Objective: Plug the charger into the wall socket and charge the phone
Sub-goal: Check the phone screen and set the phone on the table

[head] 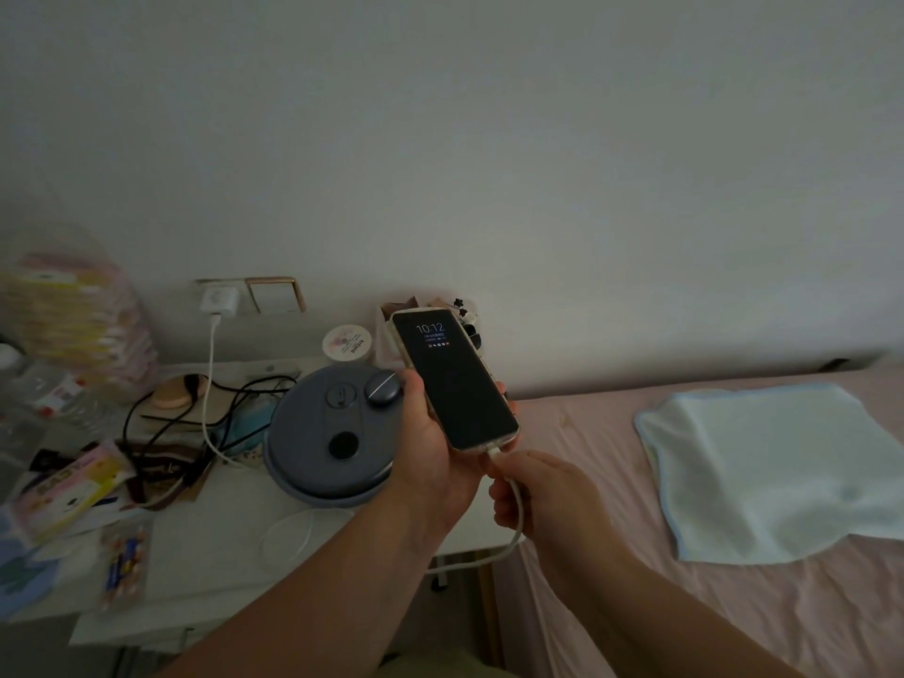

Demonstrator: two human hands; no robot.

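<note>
Left hand (430,433) is wrapped around the phone (455,379), thumb side on its left edge, fingertips showing along the right edge. The phone is held up, tilted, screen toward the camera; the lock screen reads 10:12.

Right hand (538,501) is pinched on the white plug (493,453) at the phone's bottom edge. The plug meets the port, though whether it is fully seated cannot be told in this dim light.

The cable (513,526) leaves the plug, passes through the right hand, and curves down and left behind the left forearm. A further run rises from the table (220,530) to the charger (218,300), which sits in the wall socket (215,286). Just right of the socket is a switch (274,295).

On the table, just left of the left hand, stands a round grey appliance (323,433). Behind it is a small round tub (348,345). Black cords (161,413) and packets (68,486) lie further left.

To the right, a bed with a pink sheet (611,604) carries a folded pale towel (773,472), well apart from both hands.
</note>
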